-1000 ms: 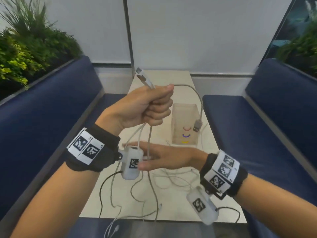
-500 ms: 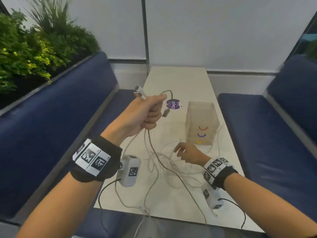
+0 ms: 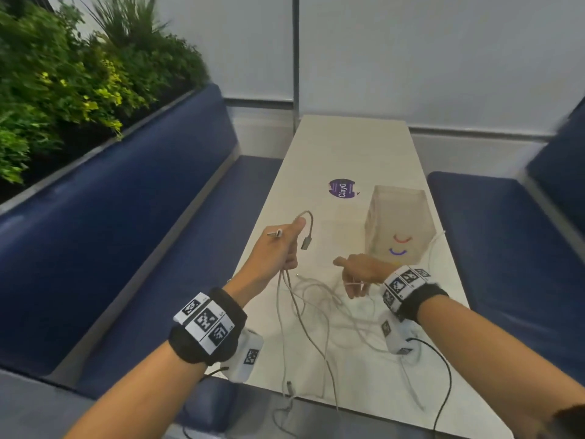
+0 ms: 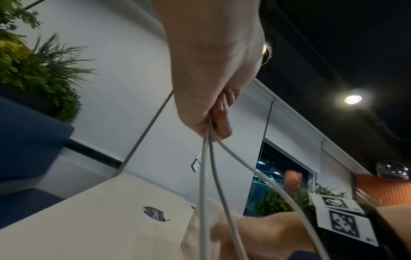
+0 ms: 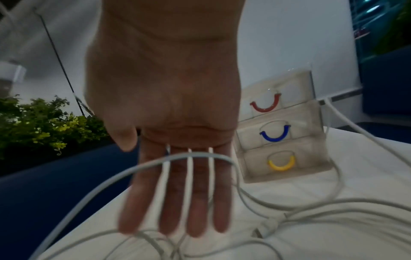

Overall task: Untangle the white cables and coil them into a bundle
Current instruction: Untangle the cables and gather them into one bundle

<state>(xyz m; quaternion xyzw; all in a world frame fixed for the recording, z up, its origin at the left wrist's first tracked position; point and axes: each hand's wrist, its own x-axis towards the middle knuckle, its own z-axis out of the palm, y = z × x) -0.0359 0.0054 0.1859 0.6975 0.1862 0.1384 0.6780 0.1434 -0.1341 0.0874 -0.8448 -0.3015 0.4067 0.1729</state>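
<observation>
Several white cables (image 3: pixel 329 307) lie tangled on the pale table (image 3: pixel 354 147). My left hand (image 3: pixel 285 248) is curled in a fist round a few strands just above the table's left edge. A USB plug (image 3: pixel 306 243) droops over its thumb and another plug end (image 3: pixel 274 233) sticks out behind. In the left wrist view the strands (image 4: pixel 205 168) hang down from the fist (image 4: pixel 213 98). My right hand (image 3: pixel 356 278) hovers over the tangle, fingers (image 5: pixel 193 202) straight and pointing down. One cable loop (image 5: pixel 160 162) runs across their base.
A clear little drawer box (image 3: pixel 399 223) with red, blue and yellow handles stands right behind my right hand. A purple sticker (image 3: pixel 342 190) marks the table beyond. Blue benches (image 3: pixel 133 217) flank both sides, with plants (image 3: pixel 63 80) at left. Some cable ends dangle off the near edge (image 3: pixel 289 394).
My left hand came down from chest height to just above the table, still gripping the strands. My right hand dropped from beneath them to the tangle on the table.
</observation>
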